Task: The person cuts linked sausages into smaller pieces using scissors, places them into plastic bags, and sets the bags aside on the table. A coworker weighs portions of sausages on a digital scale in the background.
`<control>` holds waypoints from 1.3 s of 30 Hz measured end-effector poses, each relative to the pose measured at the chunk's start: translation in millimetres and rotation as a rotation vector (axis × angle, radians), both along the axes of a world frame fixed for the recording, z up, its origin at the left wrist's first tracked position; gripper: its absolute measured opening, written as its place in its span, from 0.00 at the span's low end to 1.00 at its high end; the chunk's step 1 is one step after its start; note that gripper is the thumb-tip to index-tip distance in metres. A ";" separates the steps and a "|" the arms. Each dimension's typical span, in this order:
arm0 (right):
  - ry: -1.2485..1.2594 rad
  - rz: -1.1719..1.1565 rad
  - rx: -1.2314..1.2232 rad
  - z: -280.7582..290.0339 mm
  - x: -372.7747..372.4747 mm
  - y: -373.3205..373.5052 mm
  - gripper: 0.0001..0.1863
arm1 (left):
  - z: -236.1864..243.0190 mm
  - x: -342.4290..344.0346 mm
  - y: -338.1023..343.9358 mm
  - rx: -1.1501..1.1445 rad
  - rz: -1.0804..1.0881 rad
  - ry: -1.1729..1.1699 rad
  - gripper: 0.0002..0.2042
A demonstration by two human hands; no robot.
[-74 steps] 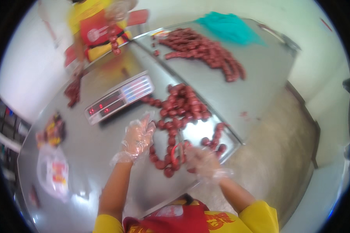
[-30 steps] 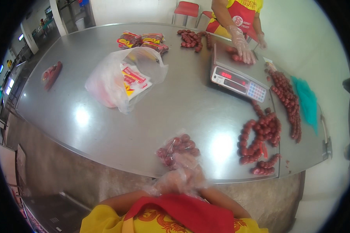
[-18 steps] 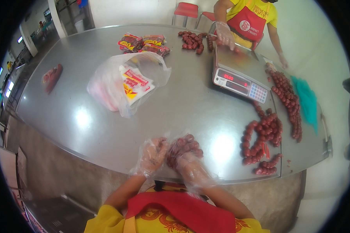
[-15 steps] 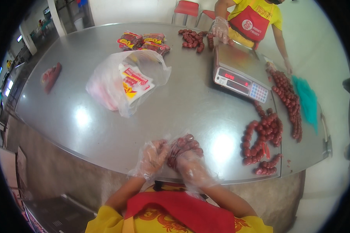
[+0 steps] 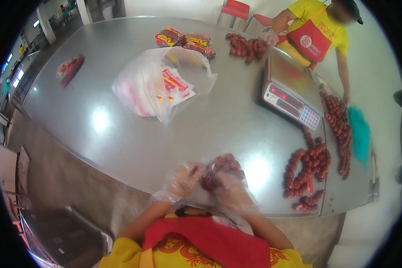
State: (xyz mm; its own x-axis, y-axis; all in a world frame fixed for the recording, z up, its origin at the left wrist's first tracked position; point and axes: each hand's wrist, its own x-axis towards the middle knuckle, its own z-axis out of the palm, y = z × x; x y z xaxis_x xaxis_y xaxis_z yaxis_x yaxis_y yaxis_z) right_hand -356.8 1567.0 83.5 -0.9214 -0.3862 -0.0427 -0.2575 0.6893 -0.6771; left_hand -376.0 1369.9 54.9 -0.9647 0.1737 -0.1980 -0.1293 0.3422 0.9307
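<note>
Near the front edge of the table, a bunch of short dark-red sausages (image 5: 227,161) sits between my gloved hands in what looks like clear plastic. My left hand (image 5: 183,179) has its fingers curled and pinched at the left side of the bunch; what exactly they pinch is hard to make out. Wrapped over the near side of the sausages is my right hand (image 5: 233,190), its fingertips partly hidden. To the right lie linked sausages (image 5: 315,156) in loose coils, with a shorter string (image 5: 310,202) nearer me.
A digital scale (image 5: 292,91) stands at the back right, near a co-worker (image 5: 317,38) touching sausages (image 5: 248,47). An open plastic bag (image 5: 136,85) holds printed packaging. Filled packs (image 5: 185,40) lie behind it, and a small pack (image 5: 70,70) far left. Teal netting (image 5: 359,134) lies right.
The view has shifted, so the table things appear farther right. My hands stay together at the sausages, with the left fingers closer against the bunch. The co-worker leans over the far sausages.
</note>
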 end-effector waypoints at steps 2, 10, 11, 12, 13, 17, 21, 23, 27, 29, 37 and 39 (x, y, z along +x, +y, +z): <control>-0.194 -0.103 -0.251 -3.9 2.3 7.5 0.07 | -1.9 2.2 -1.9 0.019 0.061 0.011 0.14; 0.239 0.269 0.690 -35.4 -3.0 3.1 0.06 | -0.4 -5.2 1.7 -0.010 0.024 0.061 0.14; 0.181 0.200 0.524 -36.7 -2.4 1.6 0.05 | 0.8 -6.0 3.1 -0.014 0.018 0.063 0.14; 0.194 0.111 0.312 -37.9 -1.1 -0.6 0.04 | 2.1 -6.6 4.2 -0.018 0.012 0.063 0.14; 0.196 0.023 0.146 -39.0 -0.1 -3.1 0.04 | 3.6 -7.2 5.1 -0.011 0.010 0.042 0.13; 0.198 -0.009 0.276 -43.4 -0.3 -16.0 0.07 | 8.2 -9.8 4.6 0.010 -0.024 0.039 0.14; 0.202 -0.009 0.202 -41.0 -0.8 -15.0 0.08 | 4.8 -8.7 2.3 0.080 -0.059 -0.002 0.14; 0.250 0.018 0.181 -36.1 3.5 -8.3 0.08 | 2.5 -7.2 0.4 0.028 -0.009 0.004 0.13; 0.169 0.051 0.091 -27.4 17.1 5.1 0.12 | 5.4 -12.8 -5.3 -0.068 0.066 0.000 0.13; 0.243 0.048 0.046 -27.3 20.2 7.9 0.13 | 10.4 -19.9 -3.8 -0.127 0.048 0.095 0.13; 0.358 0.097 0.178 -24.7 21.1 23.1 0.10 | 9.5 -36.4 51.5 -0.255 -0.375 0.440 0.17; 0.354 0.109 0.203 -20.9 22.9 29.6 0.10 | 7.4 -41.9 53.7 -0.301 -0.331 0.421 0.18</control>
